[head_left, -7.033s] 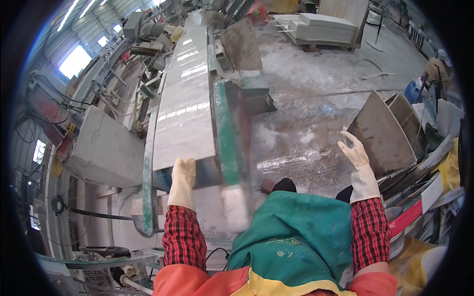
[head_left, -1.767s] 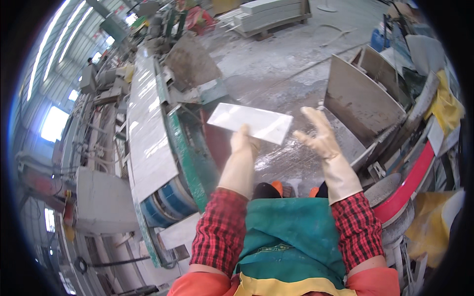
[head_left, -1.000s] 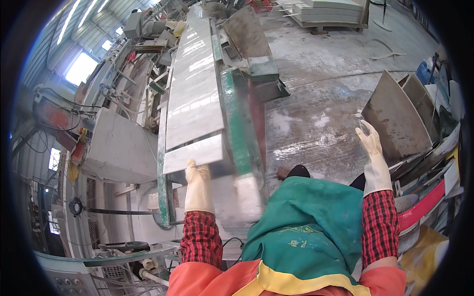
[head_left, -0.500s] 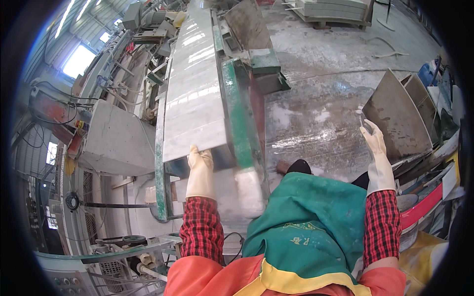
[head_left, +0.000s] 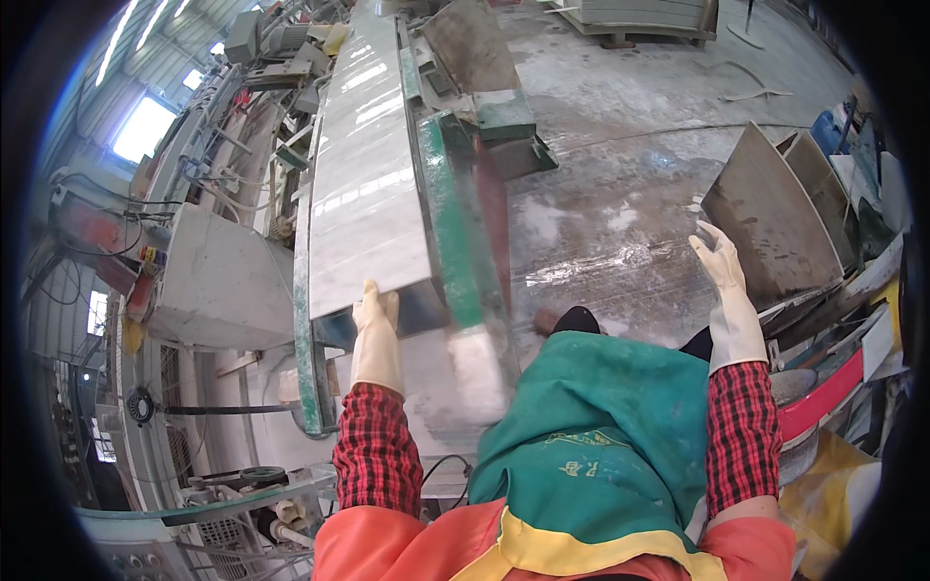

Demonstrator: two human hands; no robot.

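Both hands wear long cream rubber gloves. My left hand (head_left: pixel 376 324) grips the near edge of a glossy white stone slab (head_left: pixel 363 218), with the thumb on top and the fingers curled under the edge. That slab is part of a long pale row on a narrow conveyor bed (head_left: pixel 302 290) with green side rails. Off to the right, my right hand (head_left: pixel 719 259) is raised over the floor with fingers apart and nothing in it. Beyond it leans a brown stone-like panel (head_left: pixel 773 215), which it appears not to touch.
A white block-shaped housing (head_left: pixel 228 276) stands left of the conveyor. Along its right runs a green beam (head_left: pixel 450 223) with a whitish end. Stacked slabs (head_left: pixel 639 15) sit on a pallet at the back. A red curved strip (head_left: pixel 819 397) lies at my right, above the wet floor (head_left: pixel 601 232).
The whole view has shifted slightly, so the scene sits a little further left. My left hand keeps its hold on the slab edge; the right hand's fingers look more spread.
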